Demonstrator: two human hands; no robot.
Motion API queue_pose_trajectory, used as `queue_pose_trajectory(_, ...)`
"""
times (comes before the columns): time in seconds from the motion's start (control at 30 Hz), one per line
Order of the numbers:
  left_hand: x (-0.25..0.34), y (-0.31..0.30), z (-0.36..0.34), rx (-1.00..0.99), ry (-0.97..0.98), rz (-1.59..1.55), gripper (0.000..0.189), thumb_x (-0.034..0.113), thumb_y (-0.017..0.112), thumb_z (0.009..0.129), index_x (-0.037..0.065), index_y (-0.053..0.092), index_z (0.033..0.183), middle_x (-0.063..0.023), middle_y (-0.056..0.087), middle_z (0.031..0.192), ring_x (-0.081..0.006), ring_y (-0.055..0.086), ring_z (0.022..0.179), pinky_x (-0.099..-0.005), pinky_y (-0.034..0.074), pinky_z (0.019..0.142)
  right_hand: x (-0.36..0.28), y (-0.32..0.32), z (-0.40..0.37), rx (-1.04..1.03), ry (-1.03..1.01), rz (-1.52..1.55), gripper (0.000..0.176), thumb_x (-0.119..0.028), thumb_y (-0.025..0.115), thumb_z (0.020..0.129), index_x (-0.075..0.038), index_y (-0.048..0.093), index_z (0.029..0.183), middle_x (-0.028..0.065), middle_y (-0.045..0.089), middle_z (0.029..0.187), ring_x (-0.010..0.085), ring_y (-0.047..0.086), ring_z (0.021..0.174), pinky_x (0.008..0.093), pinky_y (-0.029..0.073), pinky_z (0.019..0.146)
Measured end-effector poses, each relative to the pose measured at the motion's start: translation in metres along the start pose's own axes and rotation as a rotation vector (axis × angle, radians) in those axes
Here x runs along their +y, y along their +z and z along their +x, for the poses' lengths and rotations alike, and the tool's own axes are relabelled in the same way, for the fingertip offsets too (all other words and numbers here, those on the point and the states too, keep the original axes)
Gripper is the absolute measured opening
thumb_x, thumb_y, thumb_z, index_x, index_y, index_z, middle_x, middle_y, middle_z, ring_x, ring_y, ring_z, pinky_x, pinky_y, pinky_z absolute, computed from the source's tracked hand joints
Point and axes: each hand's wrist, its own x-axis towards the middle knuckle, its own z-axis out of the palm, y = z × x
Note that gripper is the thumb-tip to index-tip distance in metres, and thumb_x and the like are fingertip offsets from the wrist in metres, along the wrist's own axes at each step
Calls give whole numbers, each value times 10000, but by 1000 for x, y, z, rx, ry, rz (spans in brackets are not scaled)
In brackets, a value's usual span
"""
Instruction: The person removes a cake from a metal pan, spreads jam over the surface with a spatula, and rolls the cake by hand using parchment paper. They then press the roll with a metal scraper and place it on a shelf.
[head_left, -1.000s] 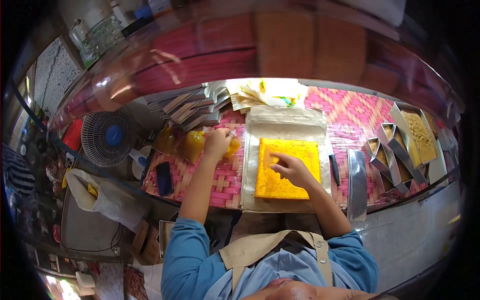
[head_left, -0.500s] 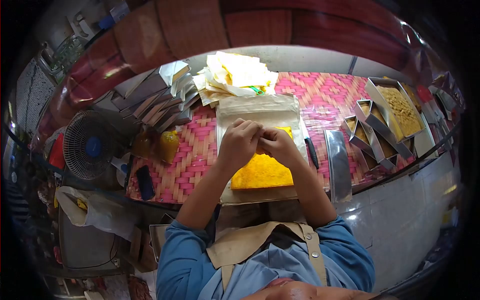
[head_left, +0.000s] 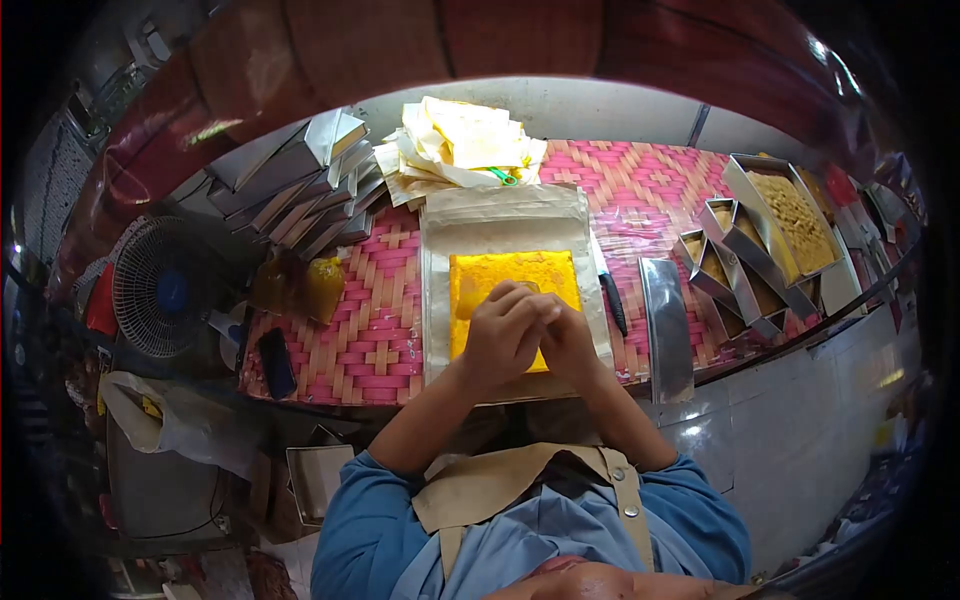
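A square yellow cake (head_left: 535, 268) lies on a stack of pale paper sheets (head_left: 500, 222) in front of me. Above the cake's near half, my left hand (head_left: 503, 330) and my right hand (head_left: 568, 345) meet with fingers closed together. Whatever is between the fingers is too small or hidden to name. A knife with a black handle (head_left: 612, 300) lies just right of the paper. Farther right is a long shiny metal piece (head_left: 666, 330).
Metal tins (head_left: 745, 260) and a tin with crumbly tan filling (head_left: 795, 222) stand at right. Crumpled yellow-stained papers (head_left: 462, 140) lie at the back. At left are stacked tins (head_left: 300, 190), a filled bag (head_left: 325, 285), a phone (head_left: 276, 363) and a fan (head_left: 160, 290).
Both hands have moved down toward my body, still together, uncovering the far part of the yellow cake. The whole view has shifted slightly.
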Motion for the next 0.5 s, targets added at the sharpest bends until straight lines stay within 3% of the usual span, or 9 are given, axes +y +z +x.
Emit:
queue_pose_trajectory(0.03,3,0,-1,-11,26,-35,41,4,595,774,36,575,791,-89,599,759,-257,576,677,-341,442,630,2,1,-2,13,-10,-35,156,-13,552,842,-16,552,998,139,604,817,231,623,746,296,485,659)
queue_pose_trajectory(0.17,9,6,-9,-24,94,-91,62,6,595,757,37,590,810,-87,588,759,-257,561,676,-334,456,646,0,1,-9,18,32,19,227,-75,624,795,-26,548,1004,131,617,864,245,635,797,298,489,682)
queue_pose_trajectory(0.27,11,10,-17,-14,116,-102,82,9,599,740,41,595,815,-75,580,753,-246,554,684,-326,473,670,-5,-2,-8,-17,-44,-7,356,-152,700,722,-37,540,1018,121,622,895,247,640,826,303,491,708)
queue_pose_trajectory(0.33,12,12,-20,-76,135,-133,88,26,613,737,44,597,822,-64,577,764,-235,550,691,-323,473,675,10,0,-14,-21,39,-3,452,-211,740,668,-38,531,1030,123,620,902,253,638,828,312,493,723)
queue_pose_trajectory(0.47,15,13,-26,-125,152,-139,106,41,629,736,42,597,837,-60,575,780,-226,547,719,-319,470,676,24,0,-17,-37,7,13,407,-188,716,699,-31,531,1026,129,620,908,252,638,846,313,496,736)
queue_pose_trajectory(0.5,16,12,-28,-148,154,-144,114,43,633,738,42,597,845,-61,576,792,-224,544,728,-317,468,675,28,1,-18,-37,83,36,369,-156,692,720,-27,530,1025,130,621,914,247,638,858,313,496,744)
